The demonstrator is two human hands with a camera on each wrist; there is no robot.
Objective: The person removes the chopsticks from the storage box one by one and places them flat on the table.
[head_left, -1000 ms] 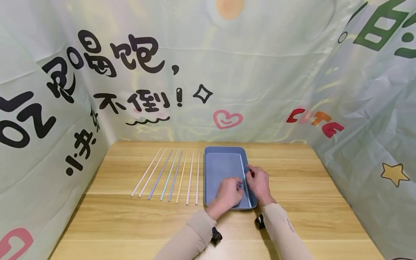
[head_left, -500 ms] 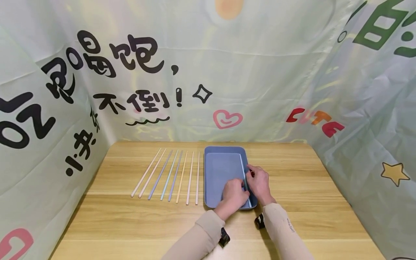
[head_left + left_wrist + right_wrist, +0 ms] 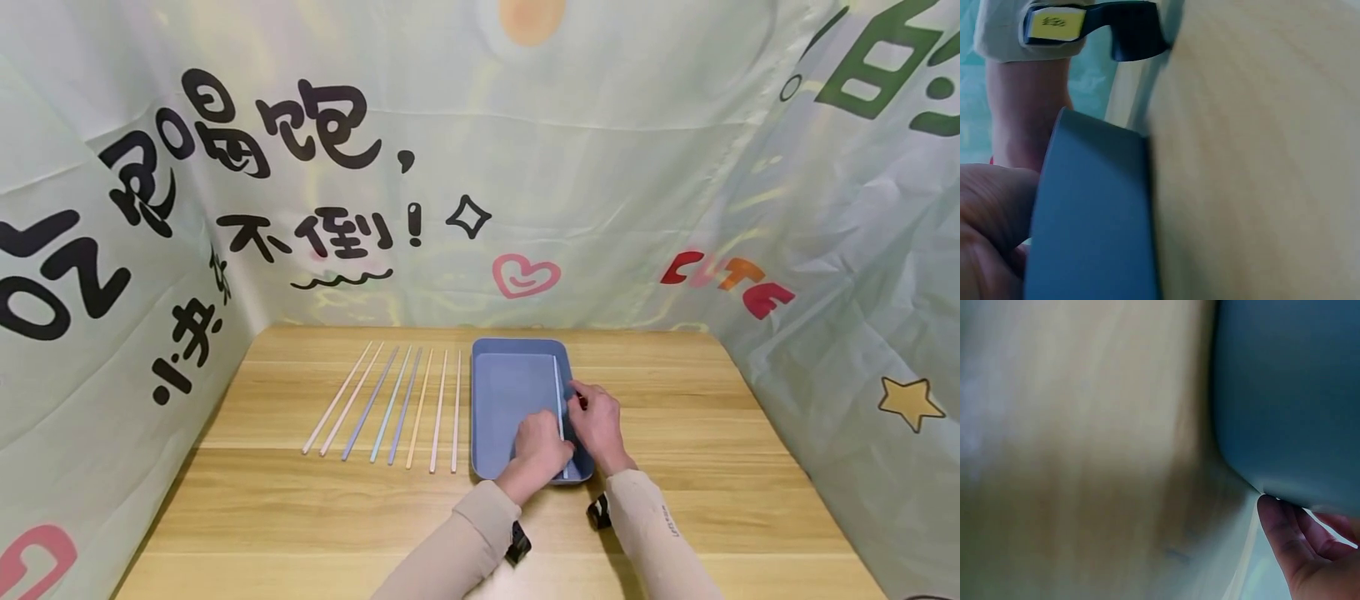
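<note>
A blue-grey rectangular tray (image 3: 506, 387) lies on the table, and one light-blue chopstick (image 3: 558, 392) runs lengthwise along its right side. My left hand (image 3: 542, 446), back upward, reaches over the tray's near edge and pinches the chopstick near its lower end; the fingertips are mostly hidden. At the tray's right rim, my right hand (image 3: 596, 421) grips the edge. In the right wrist view, the right hand's thumb and fingers (image 3: 1285, 534) meet the tray wall (image 3: 1291, 394). The left wrist view has the tray's outer wall (image 3: 1091, 212) beside part of the left hand (image 3: 988, 219).
Left of the tray, several chopsticks lie fanned out in pink, lavender, light blue and yellow, among them a yellow chopstick (image 3: 419, 409). Printed cloth (image 3: 615, 200) walls stand at the back and sides of the wooden table (image 3: 300, 517).
My left hand has moved right onto the light-blue chopstick, whose near end has shifted left, away from the tray's right wall. The right hand stays at the rim.
</note>
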